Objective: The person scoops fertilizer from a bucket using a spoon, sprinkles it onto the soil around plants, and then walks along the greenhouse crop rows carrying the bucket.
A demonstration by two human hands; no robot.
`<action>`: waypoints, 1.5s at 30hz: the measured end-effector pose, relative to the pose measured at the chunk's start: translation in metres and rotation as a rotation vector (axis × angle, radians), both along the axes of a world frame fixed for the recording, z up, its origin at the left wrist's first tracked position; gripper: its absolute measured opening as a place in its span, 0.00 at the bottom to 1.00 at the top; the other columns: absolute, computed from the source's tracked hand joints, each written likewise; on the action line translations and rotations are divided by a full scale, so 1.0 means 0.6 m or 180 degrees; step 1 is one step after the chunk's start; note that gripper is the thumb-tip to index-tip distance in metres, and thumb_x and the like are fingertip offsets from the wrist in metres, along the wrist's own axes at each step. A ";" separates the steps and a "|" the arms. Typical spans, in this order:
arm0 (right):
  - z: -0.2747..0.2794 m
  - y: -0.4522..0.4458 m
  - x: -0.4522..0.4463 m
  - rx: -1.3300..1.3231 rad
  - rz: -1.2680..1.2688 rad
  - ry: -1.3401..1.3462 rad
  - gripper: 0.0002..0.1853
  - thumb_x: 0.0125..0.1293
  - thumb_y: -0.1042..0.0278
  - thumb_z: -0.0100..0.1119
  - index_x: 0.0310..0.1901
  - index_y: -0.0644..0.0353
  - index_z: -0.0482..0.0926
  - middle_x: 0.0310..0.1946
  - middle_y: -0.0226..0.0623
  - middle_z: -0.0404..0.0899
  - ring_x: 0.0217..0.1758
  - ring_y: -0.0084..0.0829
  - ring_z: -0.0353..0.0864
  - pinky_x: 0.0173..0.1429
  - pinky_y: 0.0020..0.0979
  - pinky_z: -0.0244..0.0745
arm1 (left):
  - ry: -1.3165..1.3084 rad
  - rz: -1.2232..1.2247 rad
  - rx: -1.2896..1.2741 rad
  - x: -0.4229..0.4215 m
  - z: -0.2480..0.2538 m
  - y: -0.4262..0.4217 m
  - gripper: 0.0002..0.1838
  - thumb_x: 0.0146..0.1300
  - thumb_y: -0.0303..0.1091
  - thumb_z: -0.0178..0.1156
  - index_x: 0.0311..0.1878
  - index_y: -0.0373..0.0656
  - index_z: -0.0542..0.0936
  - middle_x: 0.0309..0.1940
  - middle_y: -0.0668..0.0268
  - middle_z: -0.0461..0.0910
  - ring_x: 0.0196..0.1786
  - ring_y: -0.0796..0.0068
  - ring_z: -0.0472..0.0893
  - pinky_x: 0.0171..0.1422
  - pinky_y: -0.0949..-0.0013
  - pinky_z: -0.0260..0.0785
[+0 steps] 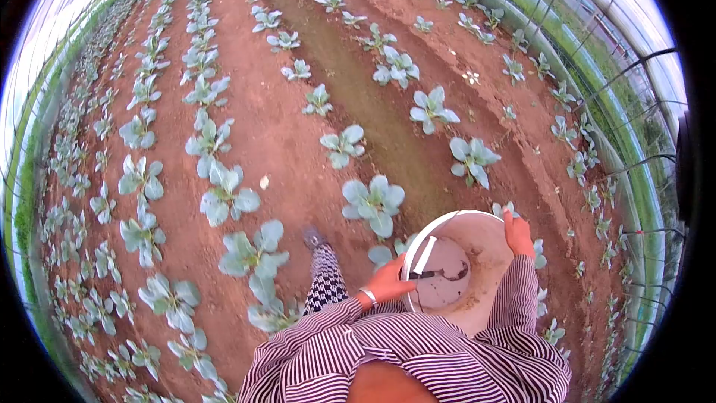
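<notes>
A white bucket (488, 233) is held in front of my body, tilted so that its inside faces up toward me. My left hand (388, 280) grips its left rim, with a bracelet or watch at the wrist. On the far right side of the rim, my right hand (518, 235) is closed around the edge. Dark soil stains mark the bucket's wall and bottom. Close to my left fingers is a narrow white strip (425, 254) with a dark, handle-like piece (426, 275); whether the hand touches it I cannot tell.
Rows of leafy green seedlings (374, 205) run through reddish soil (287, 142). A wet, muddy furrow (350, 82) lies ahead between two rows. My shoe (315, 237) rests on the soil beside the plants. Greenhouse hoops and netting (634, 149) stand along the right edge.
</notes>
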State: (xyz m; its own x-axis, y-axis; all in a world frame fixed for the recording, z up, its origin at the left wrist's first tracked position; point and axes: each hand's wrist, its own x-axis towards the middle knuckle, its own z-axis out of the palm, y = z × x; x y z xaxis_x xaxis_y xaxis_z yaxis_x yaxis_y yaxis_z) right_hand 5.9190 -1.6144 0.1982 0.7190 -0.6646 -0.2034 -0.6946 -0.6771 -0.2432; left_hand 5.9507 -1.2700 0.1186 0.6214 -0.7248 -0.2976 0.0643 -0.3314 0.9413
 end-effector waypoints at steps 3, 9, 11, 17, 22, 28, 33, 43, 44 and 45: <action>-0.025 0.028 0.126 -0.0094 0.0116 0.0088 0.38 0.69 0.40 0.33 0.33 0.74 0.78 0.34 0.70 0.74 0.47 0.62 0.74 0.52 0.52 0.66 | -0.0105 -0.0239 -0.0209 0.170 -0.021 0.041 0.47 0.44 0.43 0.64 0.67 0.33 0.58 0.54 0.42 0.72 0.56 0.50 0.73 0.62 0.61 0.64; 0.025 0.129 0.363 -0.0030 -0.0202 -0.0123 0.38 0.69 0.40 0.34 0.34 0.76 0.77 0.33 0.71 0.73 0.45 0.63 0.73 0.49 0.51 0.65 | -0.0469 -0.0206 0.0130 0.411 0.039 0.129 0.52 0.43 0.46 0.66 0.68 0.29 0.54 0.53 0.38 0.69 0.55 0.45 0.72 0.62 0.59 0.64; 0.031 0.152 0.455 0.0121 -0.0105 -0.0216 0.38 0.69 0.40 0.35 0.34 0.77 0.77 0.33 0.70 0.73 0.44 0.64 0.74 0.49 0.52 0.65 | -0.0711 -0.0081 -0.0123 0.495 0.027 0.152 0.52 0.43 0.46 0.66 0.68 0.30 0.53 0.52 0.39 0.70 0.55 0.45 0.72 0.62 0.59 0.64; -0.021 0.213 0.773 -0.0409 0.0661 -0.0305 0.30 0.72 0.48 0.35 0.35 0.72 0.75 0.29 0.65 0.74 0.38 0.62 0.74 0.43 0.53 0.66 | -0.0373 0.0336 -0.0236 0.760 0.008 0.239 0.48 0.43 0.41 0.65 0.68 0.32 0.56 0.54 0.41 0.71 0.56 0.49 0.72 0.62 0.62 0.65; -0.080 0.244 1.077 -0.0184 0.0365 -0.0027 0.39 0.68 0.39 0.34 0.33 0.76 0.79 0.34 0.70 0.74 0.47 0.65 0.73 0.53 0.52 0.66 | 0.0158 0.0217 0.0071 1.066 -0.017 0.292 0.47 0.44 0.41 0.64 0.67 0.31 0.57 0.53 0.43 0.73 0.54 0.51 0.75 0.59 0.61 0.67; 0.016 0.332 1.397 -0.0058 0.0305 0.0015 0.41 0.67 0.36 0.33 0.35 0.79 0.78 0.36 0.72 0.74 0.46 0.64 0.74 0.53 0.50 0.66 | -0.0010 0.0549 0.0321 1.325 0.055 0.346 0.45 0.43 0.40 0.64 0.67 0.37 0.60 0.51 0.44 0.73 0.53 0.50 0.74 0.60 0.59 0.66; 0.007 0.385 1.604 0.0055 0.0575 0.0075 0.41 0.68 0.37 0.33 0.34 0.79 0.78 0.35 0.73 0.73 0.46 0.64 0.74 0.52 0.50 0.66 | -0.0162 0.0722 0.0156 1.489 0.023 0.396 0.45 0.43 0.41 0.63 0.67 0.37 0.60 0.52 0.43 0.72 0.54 0.51 0.74 0.60 0.60 0.66; -0.003 0.504 2.004 -0.0056 0.0208 0.0139 0.42 0.67 0.35 0.33 0.39 0.80 0.76 0.40 0.74 0.72 0.50 0.63 0.72 0.54 0.50 0.64 | -0.0176 0.0369 -0.0115 1.962 -0.028 0.506 0.45 0.43 0.41 0.64 0.66 0.36 0.60 0.50 0.44 0.74 0.52 0.51 0.76 0.57 0.60 0.68; 0.013 0.532 2.033 -0.0015 0.0126 0.0035 0.42 0.67 0.35 0.34 0.40 0.80 0.76 0.40 0.73 0.72 0.50 0.63 0.72 0.55 0.50 0.64 | -0.0249 0.0277 -0.0072 2.000 -0.020 0.526 0.46 0.42 0.41 0.64 0.66 0.34 0.59 0.50 0.43 0.73 0.52 0.50 0.75 0.58 0.61 0.68; 0.024 0.554 2.063 0.0028 0.0061 -0.0102 0.42 0.67 0.35 0.34 0.40 0.80 0.76 0.41 0.73 0.72 0.50 0.63 0.72 0.55 0.50 0.64 | -0.0355 0.0203 -0.0028 2.039 -0.014 0.543 0.46 0.42 0.41 0.64 0.66 0.32 0.59 0.51 0.43 0.73 0.53 0.50 0.74 0.58 0.61 0.67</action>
State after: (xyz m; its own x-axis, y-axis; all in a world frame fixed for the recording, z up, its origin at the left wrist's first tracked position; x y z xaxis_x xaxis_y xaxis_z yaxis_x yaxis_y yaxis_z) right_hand 7.1570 -1.2820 0.2129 0.7379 -0.6489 -0.1858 -0.6732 -0.6879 -0.2712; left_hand 7.1743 -0.9445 0.1103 0.6952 -0.6850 -0.2178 -0.0204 -0.3217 0.9466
